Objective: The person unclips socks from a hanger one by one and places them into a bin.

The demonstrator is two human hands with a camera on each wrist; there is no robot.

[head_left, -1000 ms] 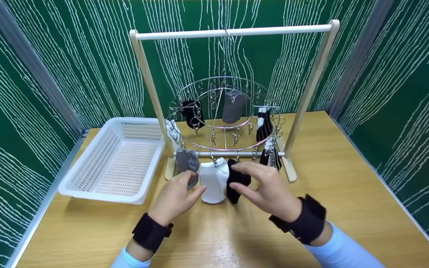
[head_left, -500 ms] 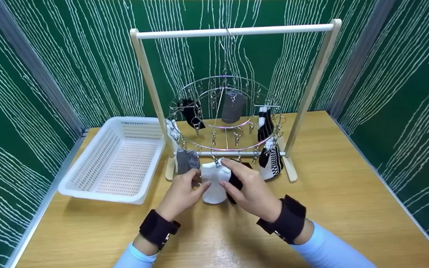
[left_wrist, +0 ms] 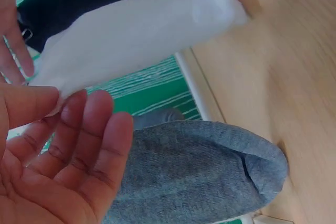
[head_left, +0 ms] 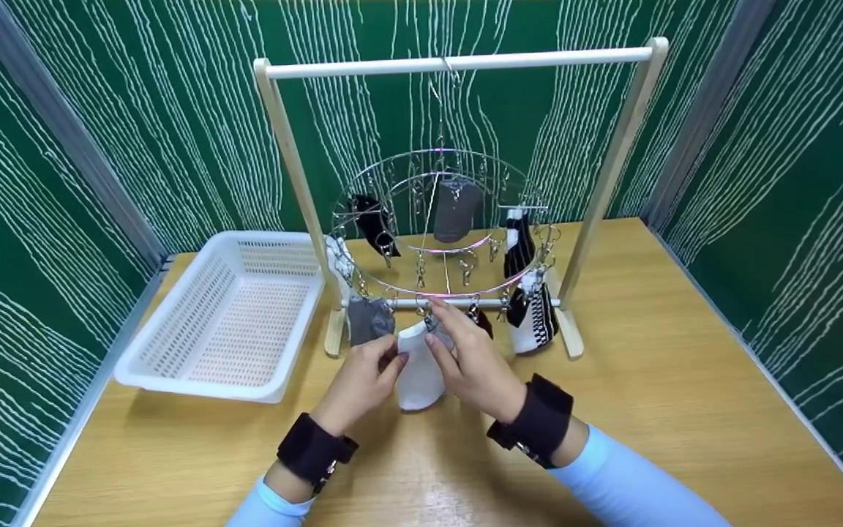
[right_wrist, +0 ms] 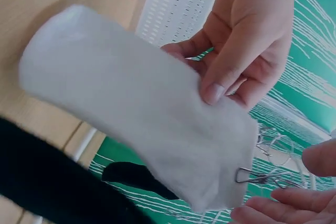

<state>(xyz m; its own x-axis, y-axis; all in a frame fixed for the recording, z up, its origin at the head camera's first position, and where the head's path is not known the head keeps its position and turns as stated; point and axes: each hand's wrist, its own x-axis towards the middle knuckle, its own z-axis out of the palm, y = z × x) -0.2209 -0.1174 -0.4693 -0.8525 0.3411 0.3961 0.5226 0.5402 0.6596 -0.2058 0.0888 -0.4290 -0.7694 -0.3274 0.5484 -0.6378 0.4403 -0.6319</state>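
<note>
A white sock (head_left: 421,382) hangs from the front of a round metal clip hanger (head_left: 399,288). My left hand (head_left: 358,384) pinches the sock's edge between thumb and fingers. In the right wrist view, a metal clip (right_wrist: 262,177) still bites the sock's upper edge. Around that clip my right hand (head_left: 476,366) holds its thumb and fingers apart, with a gap showing between them. A grey sock (left_wrist: 194,171) hangs beside my left hand. Behind the white one is a black sock (right_wrist: 58,174), mostly hidden by my right hand in the head view.
A wooden stand with a white bar (head_left: 363,68) carries the hanger. More socks hang round it: black (head_left: 374,223), grey (head_left: 456,212), striped (head_left: 519,245) and black-and-white patterned (head_left: 535,318). A white plastic basket (head_left: 293,322) stands on the left of the table (head_left: 685,380).
My right hand has moved left from the black sock to the white sock's clip. My left hand has come to the white sock's edge and taken hold; the sock has tilted slightly.
</note>
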